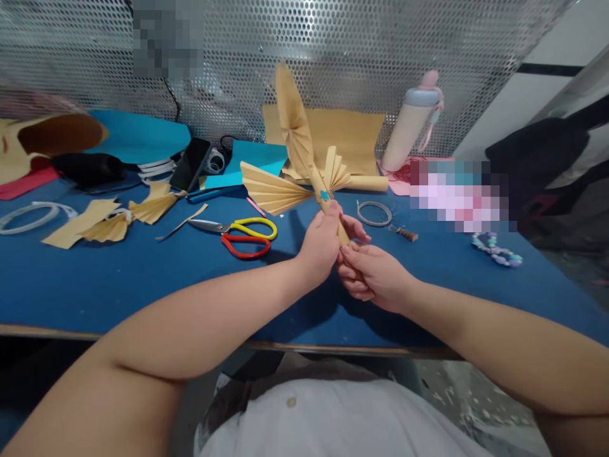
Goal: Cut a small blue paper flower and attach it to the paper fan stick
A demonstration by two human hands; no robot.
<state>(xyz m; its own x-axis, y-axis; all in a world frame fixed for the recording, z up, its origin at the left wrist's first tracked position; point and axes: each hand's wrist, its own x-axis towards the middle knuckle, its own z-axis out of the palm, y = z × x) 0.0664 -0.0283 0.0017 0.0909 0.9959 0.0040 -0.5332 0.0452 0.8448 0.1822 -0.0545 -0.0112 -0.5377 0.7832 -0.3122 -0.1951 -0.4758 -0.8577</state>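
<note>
Both my hands hold a brown paper craft [294, 127], raised above the blue table and tilted away from me. It has a rolled paper stem, pleated fans on either side and a long folded piece at the top. A small blue flower [325, 196] sits on the stem. My left hand [323, 241] is wrapped round the stem just under that flower. Lower down, my right hand [364, 270] grips the stem's bottom end, fingers curled. Left of my hands lie scissors [247, 238] with one yellow and one red handle loop.
Pleated paper scraps [107, 222], a clear tube coil [35, 216] and a phone [191, 164] lie to the left. Blue paper [254, 158] and a brown paper sheet [361, 136] are behind. A bottle [412, 127], wire coil [374, 214] and bead bracelet [497, 251] are on the right.
</note>
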